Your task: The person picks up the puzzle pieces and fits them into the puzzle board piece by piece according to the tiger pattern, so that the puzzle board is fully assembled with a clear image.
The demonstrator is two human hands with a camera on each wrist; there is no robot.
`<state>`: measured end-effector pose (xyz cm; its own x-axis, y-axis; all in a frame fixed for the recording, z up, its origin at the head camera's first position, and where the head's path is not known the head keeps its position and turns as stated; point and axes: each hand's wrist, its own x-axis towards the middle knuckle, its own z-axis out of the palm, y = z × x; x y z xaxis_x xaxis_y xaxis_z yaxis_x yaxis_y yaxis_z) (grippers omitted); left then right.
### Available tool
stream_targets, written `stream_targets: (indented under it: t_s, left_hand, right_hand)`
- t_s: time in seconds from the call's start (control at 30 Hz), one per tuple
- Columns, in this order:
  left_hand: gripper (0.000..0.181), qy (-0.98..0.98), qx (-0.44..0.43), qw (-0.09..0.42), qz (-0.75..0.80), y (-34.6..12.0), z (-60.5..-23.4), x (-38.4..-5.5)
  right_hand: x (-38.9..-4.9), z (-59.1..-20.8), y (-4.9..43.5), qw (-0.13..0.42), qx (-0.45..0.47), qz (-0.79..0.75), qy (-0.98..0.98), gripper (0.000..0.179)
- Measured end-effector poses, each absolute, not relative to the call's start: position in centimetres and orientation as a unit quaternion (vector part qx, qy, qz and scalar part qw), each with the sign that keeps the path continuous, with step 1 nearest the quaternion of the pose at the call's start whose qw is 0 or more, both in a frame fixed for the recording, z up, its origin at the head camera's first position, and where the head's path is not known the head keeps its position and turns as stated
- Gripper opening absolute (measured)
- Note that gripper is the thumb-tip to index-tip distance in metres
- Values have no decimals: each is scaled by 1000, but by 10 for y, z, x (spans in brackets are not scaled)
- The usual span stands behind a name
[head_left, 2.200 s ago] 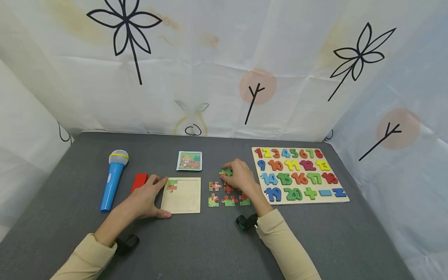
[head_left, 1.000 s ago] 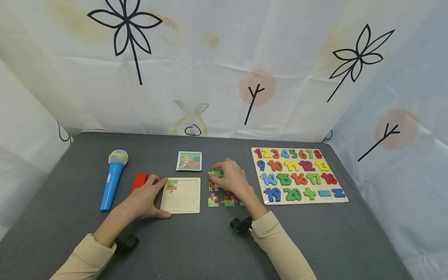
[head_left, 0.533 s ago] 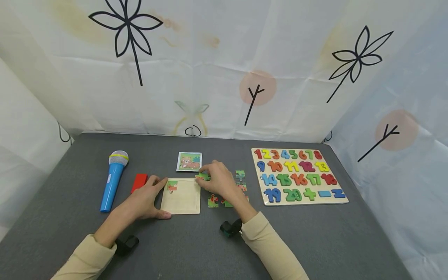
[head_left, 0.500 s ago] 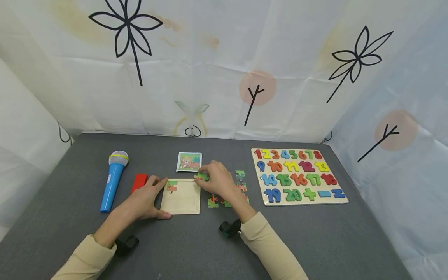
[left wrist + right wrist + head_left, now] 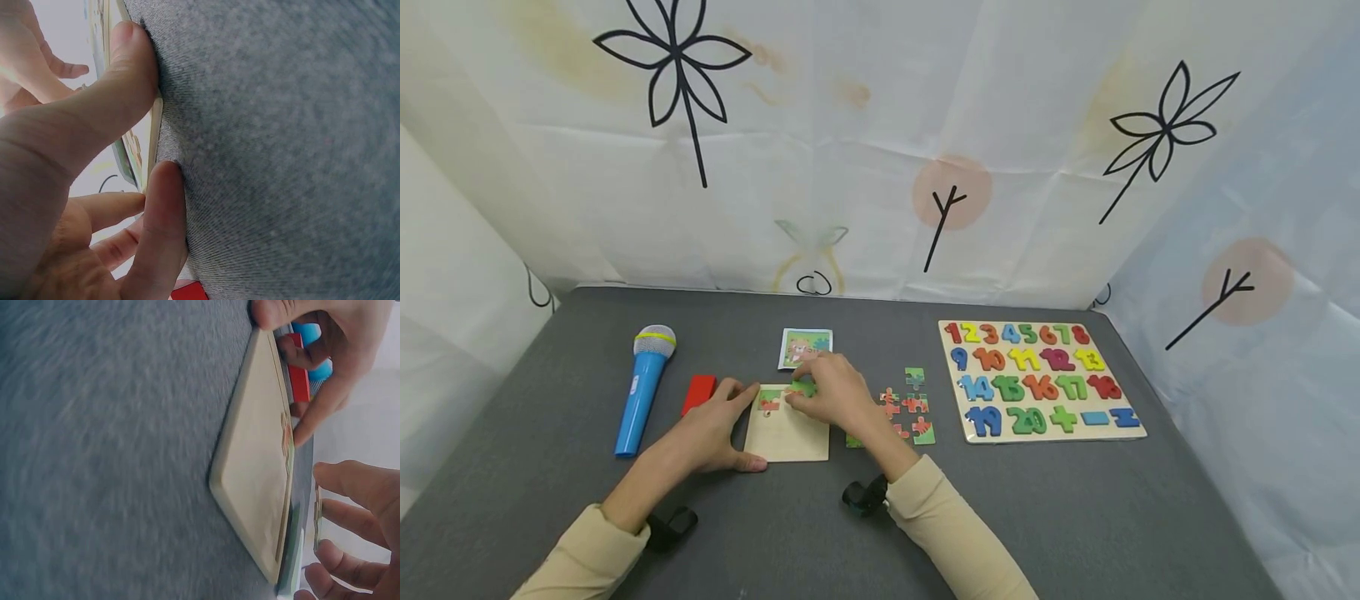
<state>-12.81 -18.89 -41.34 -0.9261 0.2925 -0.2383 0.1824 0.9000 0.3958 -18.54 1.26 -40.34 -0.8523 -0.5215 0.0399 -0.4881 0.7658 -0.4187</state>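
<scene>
A pale wooden puzzle tray (image 5: 790, 437) lies flat in front of the person, with one jigsaw piece (image 5: 768, 402) in its upper left corner. The left hand (image 5: 718, 423) holds the tray's left side, thumb at the near edge and fingertips at the far left corner, as the left wrist view also shows. Over the tray's far part, the right hand (image 5: 837, 396) pinches a green-topped jigsaw piece (image 5: 803, 388) between thumb and fingers. In the right wrist view that piece (image 5: 317, 519) is edge-on, raised above the tray surface.
Several loose jigsaw pieces (image 5: 915, 403) lie right of the tray, partly behind the right forearm. A picture card (image 5: 796, 337) sits beyond the tray. Leftward are a red block (image 5: 699, 392) and a blue toy microphone (image 5: 642, 400). A number puzzle board (image 5: 1037, 383) stands at right.
The right hand has carried the pinched piece leftward from among the loose pieces to over the tray. The left hand has stayed on the tray's left side.
</scene>
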Motion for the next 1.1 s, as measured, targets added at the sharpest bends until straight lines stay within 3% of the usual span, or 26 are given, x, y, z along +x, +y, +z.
stream_targets:
  t_s: [1.1]
  left_hand:
    - [118,964,115,148,187,-188,-414,-127]
  right_hand:
    - [-182,-412,-8,47,-264,-176,947,28]
